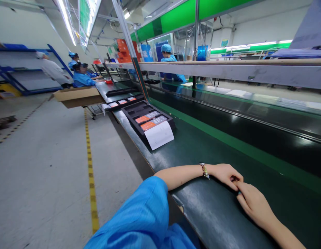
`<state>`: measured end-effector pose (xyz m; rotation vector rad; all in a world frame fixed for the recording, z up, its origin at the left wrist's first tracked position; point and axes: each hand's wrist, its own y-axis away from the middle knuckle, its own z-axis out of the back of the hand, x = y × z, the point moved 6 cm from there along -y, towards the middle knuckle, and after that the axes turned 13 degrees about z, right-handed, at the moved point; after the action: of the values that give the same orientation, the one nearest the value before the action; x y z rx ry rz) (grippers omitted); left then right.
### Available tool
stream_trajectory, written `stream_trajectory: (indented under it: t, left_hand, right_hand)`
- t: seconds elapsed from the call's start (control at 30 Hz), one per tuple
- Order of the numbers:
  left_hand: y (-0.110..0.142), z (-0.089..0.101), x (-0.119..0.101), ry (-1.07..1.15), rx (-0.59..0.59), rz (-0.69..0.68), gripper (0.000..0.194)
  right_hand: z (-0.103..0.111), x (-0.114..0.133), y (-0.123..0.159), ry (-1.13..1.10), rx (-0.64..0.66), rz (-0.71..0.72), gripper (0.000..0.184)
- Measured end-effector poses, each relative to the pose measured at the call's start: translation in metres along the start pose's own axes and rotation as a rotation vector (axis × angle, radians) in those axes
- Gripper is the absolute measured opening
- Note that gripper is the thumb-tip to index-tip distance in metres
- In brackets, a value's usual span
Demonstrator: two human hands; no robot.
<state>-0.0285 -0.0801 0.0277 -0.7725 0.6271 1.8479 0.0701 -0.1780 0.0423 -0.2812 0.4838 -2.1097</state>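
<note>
My left hand [224,174], with a beaded bracelet [204,170] at the wrist, rests on the dark green table edge [202,207] with its fingers curled down. My right hand [254,204] lies beside it, fingers held together, and their tips touch the left hand's fingers. Whether anything is between them is hidden. A black tray [136,110] holding orange-and-grey cards [150,121] sits farther up the table, with a white sheet [159,135] leaning on its near end. My blue sleeve [145,214] fills the lower middle.
A black conveyor belt [254,138] with a green stripe [222,138] runs along the right. A second tray [124,101] and a cardboard box [77,96] lie farther up. Co-workers in blue [82,76] sit at the far end. A yellow floor line [90,166] runs on the left.
</note>
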Motion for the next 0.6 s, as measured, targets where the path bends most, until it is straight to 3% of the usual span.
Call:
stream_trajectory:
  t: [0.6]
  left_hand:
    - [0.0003,0.0005,-0.0002,0.025,0.008,0.014,0.021]
  right_hand:
    - [0.0032,0.0008,-0.0009,0.014,-0.022,0.011,0.023]
